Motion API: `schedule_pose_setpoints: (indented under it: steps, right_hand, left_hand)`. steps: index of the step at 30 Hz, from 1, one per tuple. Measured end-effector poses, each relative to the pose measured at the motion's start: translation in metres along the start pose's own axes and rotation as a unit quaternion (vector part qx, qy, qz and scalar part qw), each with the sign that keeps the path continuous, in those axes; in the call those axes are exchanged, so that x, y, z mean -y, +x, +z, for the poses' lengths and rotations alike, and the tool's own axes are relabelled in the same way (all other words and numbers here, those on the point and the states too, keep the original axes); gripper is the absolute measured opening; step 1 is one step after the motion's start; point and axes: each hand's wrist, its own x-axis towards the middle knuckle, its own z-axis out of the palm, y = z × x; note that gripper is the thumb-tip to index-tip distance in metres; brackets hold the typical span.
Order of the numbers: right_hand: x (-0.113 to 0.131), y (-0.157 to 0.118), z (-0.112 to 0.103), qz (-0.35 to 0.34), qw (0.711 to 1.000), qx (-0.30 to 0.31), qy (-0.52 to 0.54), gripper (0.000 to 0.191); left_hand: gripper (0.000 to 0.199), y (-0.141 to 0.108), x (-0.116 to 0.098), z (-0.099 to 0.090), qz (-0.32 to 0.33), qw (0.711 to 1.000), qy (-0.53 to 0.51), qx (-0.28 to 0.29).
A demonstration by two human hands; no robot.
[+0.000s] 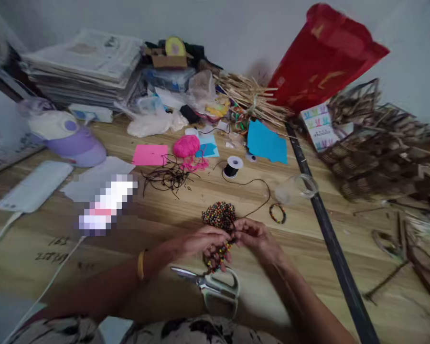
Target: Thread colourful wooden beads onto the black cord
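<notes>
Both my hands meet over the table, closed around a strand of multicoloured beads (218, 258). My left hand (204, 241) grips the beadwork, part of which hangs below its fingers. Close beside it, the fingertips of my right hand (252, 239) are pinched at the dark cord end; the exact grip is partly hidden. A pile of small mixed beads (219, 214) lies just beyond my fingers. From there a thin black cord (260, 181) curves back to a white-ended spool (232, 167). Scissors (217, 286) with pale handles rest under my hands.
A beaded bracelet (277, 213) and a clear plastic cup (301, 188) lie to the right. Dark cord pieces (168, 177) and pink yarn (186, 146) are ahead. A phone (109, 203) sits left. A black strip (329, 239) crosses the table beside woven pieces (365, 162).
</notes>
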Motion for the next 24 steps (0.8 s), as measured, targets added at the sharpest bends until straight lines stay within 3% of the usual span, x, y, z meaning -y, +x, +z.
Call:
schedule_pose_setpoints:
  steps: [4, 11, 18, 24]
  right_hand:
    - [-0.003, 0.0, 0.0, -0.002, 1.0, -0.01, -0.012, 0.018]
    - [-0.008, -0.001, 0.002, -0.011, 0.999, 0.008, -0.04, 0.017]
    - [-0.01, -0.001, 0.006, -0.016, 0.999, 0.007, -0.034, 0.021]
    - [-0.016, 0.001, 0.009, -0.003, 0.999, -0.027, -0.026, 0.026]
  left_hand:
    - [0.042, 0.001, 0.002, -0.003, -0.004, 0.999, 0.04, -0.001]
    - [0.039, -0.004, -0.009, 0.009, -0.016, 0.996, 0.089, -0.007]
    - [0.041, 0.002, 0.004, 0.007, 0.017, 0.989, 0.133, -0.066]
    - [0.038, 0.003, 0.004, 0.005, 0.007, 0.991, 0.122, -0.059]
